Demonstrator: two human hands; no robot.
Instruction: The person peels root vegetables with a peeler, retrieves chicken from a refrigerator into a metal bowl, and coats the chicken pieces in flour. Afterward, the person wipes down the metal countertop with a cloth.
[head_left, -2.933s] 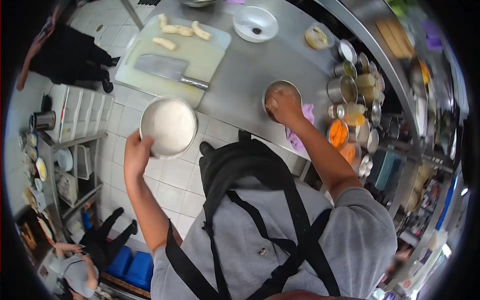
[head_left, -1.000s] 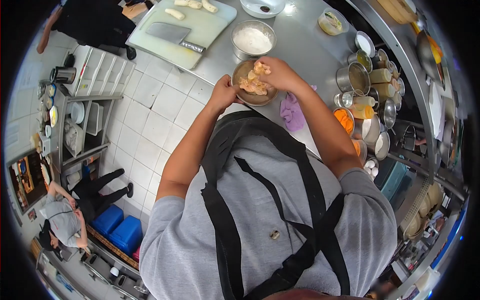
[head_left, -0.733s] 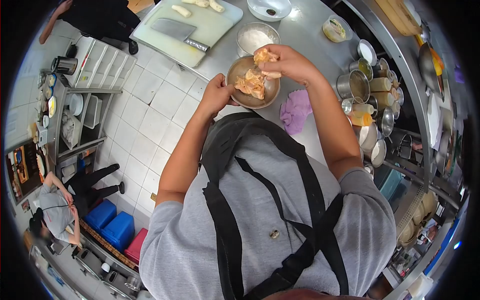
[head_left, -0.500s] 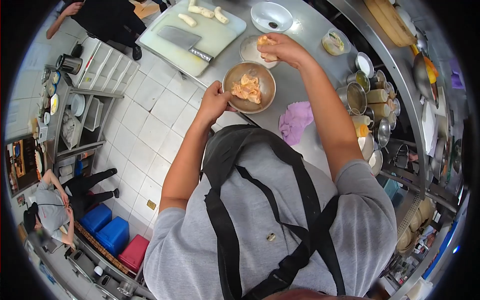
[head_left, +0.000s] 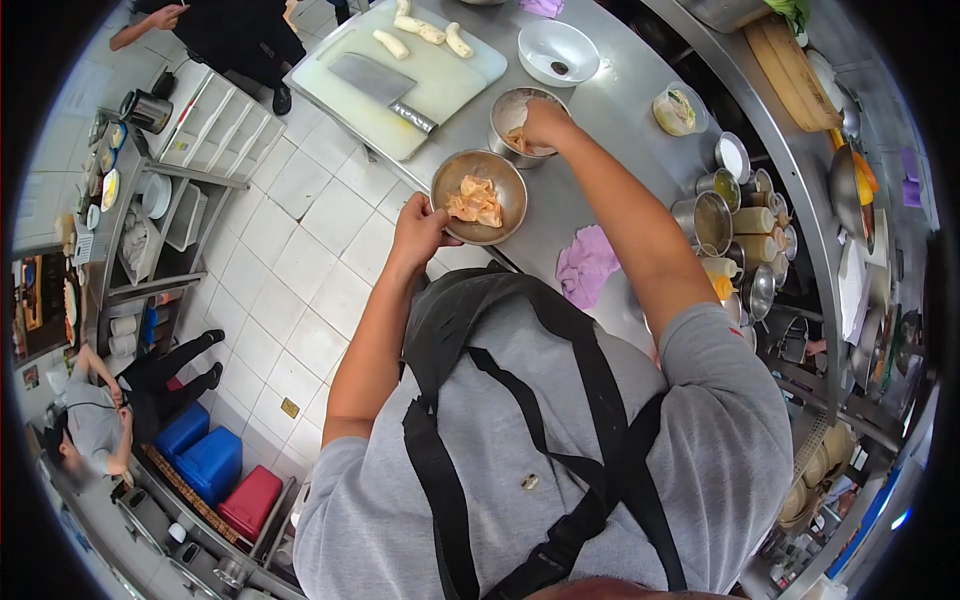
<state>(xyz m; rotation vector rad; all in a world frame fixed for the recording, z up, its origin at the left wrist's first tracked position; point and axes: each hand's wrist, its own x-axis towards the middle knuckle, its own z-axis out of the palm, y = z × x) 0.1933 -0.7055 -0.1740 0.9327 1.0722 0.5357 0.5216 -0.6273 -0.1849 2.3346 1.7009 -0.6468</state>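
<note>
"Orange, glossy, folded meat pieces: state the location."

"Inside the round, shallow, dull-metal bowl, in one loose heap near the middle of its base. This bowl is the reference. The heap shows no clear long axis."

"Which hand is nearer to the heap?"

"The left hand. It grips the near-left rim of the reference bowl, thumb uppermost. The right hand is beyond the reference bowl and to its right, lowered into the deeper, round steel bowl of white powder."

"Specify the relation at the right fingers."

"A separate orange meat strip lies to their left, on the side towards the reference bowl. The heap lies further left and nearer the body."

"Finger opening?"

"Left: closed on the rim. Right: cannot be determined. The fingertips are hidden inside the deeper bowl, so a hold on meat is not confirmed."

"Other obscured points?"

"The left fingers beneath the reference bowl, and whether that bowl rests on the grey steel bench or is held clear."
</note>
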